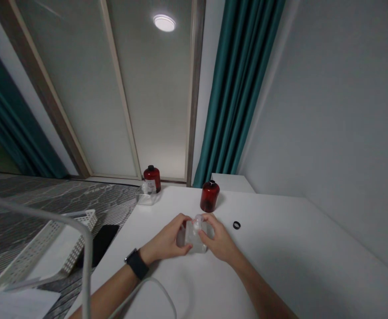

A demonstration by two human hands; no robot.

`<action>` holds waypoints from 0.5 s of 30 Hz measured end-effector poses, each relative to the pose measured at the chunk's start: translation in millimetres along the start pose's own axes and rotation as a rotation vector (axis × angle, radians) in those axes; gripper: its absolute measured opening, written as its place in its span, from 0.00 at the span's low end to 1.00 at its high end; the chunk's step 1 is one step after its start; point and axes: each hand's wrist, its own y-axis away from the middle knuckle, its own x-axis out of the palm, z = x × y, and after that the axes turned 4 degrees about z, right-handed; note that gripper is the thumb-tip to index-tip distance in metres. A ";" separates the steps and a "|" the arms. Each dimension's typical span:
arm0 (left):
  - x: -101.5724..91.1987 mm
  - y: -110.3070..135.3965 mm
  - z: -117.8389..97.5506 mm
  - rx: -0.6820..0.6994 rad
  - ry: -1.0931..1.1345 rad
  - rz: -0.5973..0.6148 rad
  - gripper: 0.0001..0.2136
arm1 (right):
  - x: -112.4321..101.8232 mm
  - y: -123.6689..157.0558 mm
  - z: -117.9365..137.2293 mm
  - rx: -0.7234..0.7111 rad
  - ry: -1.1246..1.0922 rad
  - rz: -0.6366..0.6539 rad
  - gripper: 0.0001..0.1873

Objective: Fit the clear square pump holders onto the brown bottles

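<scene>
A clear, square-sided bottle point(195, 243) stands on the white table in front of me. My left hand point(167, 240), with a dark watch on its wrist, is closed around the bottle's left side. My right hand point(221, 243) pinches the clear top point(198, 219) of the same bottle from the right. The fingers partly cover both the bottle and its top. Just behind my hands is a dark red bottle point(209, 198), its neck narrow and uncapped. A black ring-shaped cap point(236, 225) lies on the table to the right of my right hand.
At the table's back left corner are another red bottle point(156, 184) with a black cap and a second clear container point(145, 198). A white box point(232, 182) adjoins the back edge. Left of the table sits a white perforated basket point(24, 252). A pale cable point(87, 257) crosses the left foreground.
</scene>
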 end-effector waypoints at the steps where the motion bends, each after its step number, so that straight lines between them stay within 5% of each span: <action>1: 0.2 -0.2 0.3 0.000 0.001 0.001 0.27 | 0.0 0.2 -0.8 0.008 -0.018 0.012 0.13; 11: 1.4 -1.3 2.5 -0.011 0.024 -0.022 0.27 | -6.2 0.9 -0.7 -0.028 0.002 0.092 0.11; 15: 0.8 -1.3 0.2 -0.025 0.009 -0.021 0.27 | -1.4 -0.3 1.1 -0.024 0.015 0.009 0.09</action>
